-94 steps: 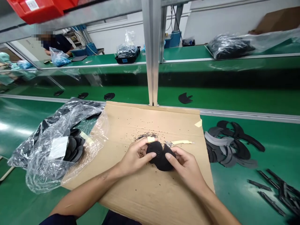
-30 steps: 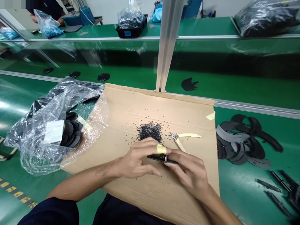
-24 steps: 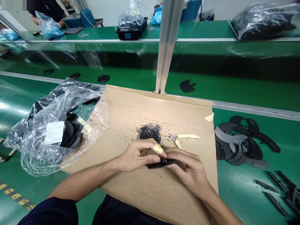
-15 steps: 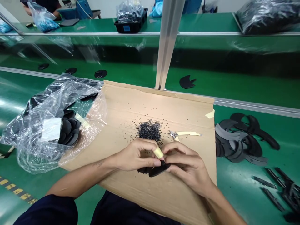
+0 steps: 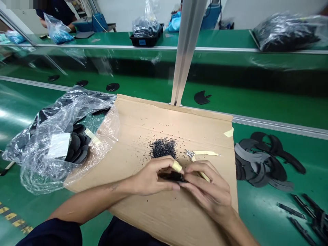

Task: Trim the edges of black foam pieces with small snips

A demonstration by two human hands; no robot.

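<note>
Both of my hands pinch one small flat black part (image 5: pixel 171 176) over a sheet of brown cardboard (image 5: pixel 143 119). My left hand (image 5: pixel 153 176) grips its left side; the forefinger wears a yellowish tape wrap. My right hand (image 5: pixel 207 189) holds its right edge with curled fingers. Just beyond the hands lie a heap of tiny black crumbs (image 5: pixel 163 148) and small cutters with cream handles (image 5: pixel 202 154).
A clear plastic bag of black round parts (image 5: pixel 61 143) lies at the left. Black curved offcuts (image 5: pixel 263 160) and strips (image 5: pixel 304 213) lie on the green table at the right. An aluminium post (image 5: pixel 186 51) rises behind the cardboard. Another person stands far back left, by a blue bag (image 5: pixel 57 30).
The black part, held flat and face-up three seconds ago, has since been turned edge-on and tilted between my fingers. The crumb heap, earlier hidden behind my hands, now shows.
</note>
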